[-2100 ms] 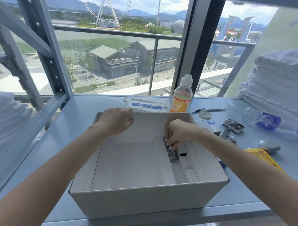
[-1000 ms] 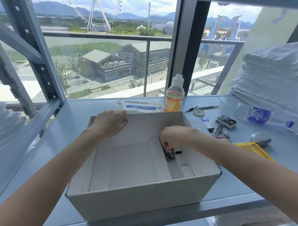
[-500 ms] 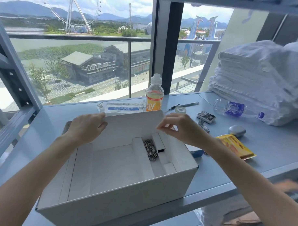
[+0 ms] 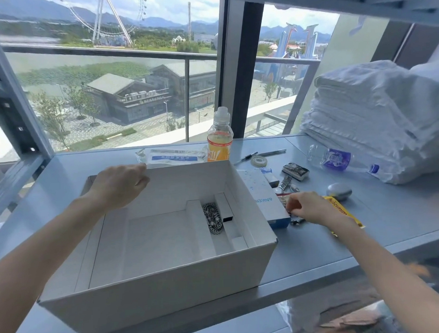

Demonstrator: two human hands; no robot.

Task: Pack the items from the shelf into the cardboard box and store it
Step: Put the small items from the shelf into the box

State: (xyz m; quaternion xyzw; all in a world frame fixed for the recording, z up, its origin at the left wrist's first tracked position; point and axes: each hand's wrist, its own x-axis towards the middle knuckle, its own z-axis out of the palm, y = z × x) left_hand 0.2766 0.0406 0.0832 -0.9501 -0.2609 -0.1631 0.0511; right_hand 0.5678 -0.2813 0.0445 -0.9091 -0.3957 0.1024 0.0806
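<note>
An open white cardboard box (image 4: pixel 153 293) stands on the grey shelf (image 4: pixel 402 217). Inside it, by the right wall, lie a silver chain bracelet (image 4: pixel 212 219) and a small black-ended carton (image 4: pixel 226 209). My left hand (image 4: pixel 119 186) grips the box's back rim near the left corner. My right hand (image 4: pixel 308 208) is outside the box to its right, fingers curled down over small loose items, touching a dark chain piece (image 4: pixel 298 221). I cannot tell whether it grips anything. A blue-and-white carton (image 4: pixel 265 198) leans against the box's right wall.
Behind the box are an orange drink bottle (image 4: pixel 220 141) and a blue-labelled plastic packet (image 4: pixel 174 156). To the right lie a pen (image 4: pixel 260 155), tape roll (image 4: pixel 259 161), metal case (image 4: pixel 295 171), silver oval (image 4: pixel 339 190), yellow packet (image 4: pixel 340 210), water bottle (image 4: pixel 337 159) and stacked white towels (image 4: pixel 376 116).
My right hand let go of the chain bracelet inside the box, lifted out and moved right to the loose items. My left hand stayed on the back rim.
</note>
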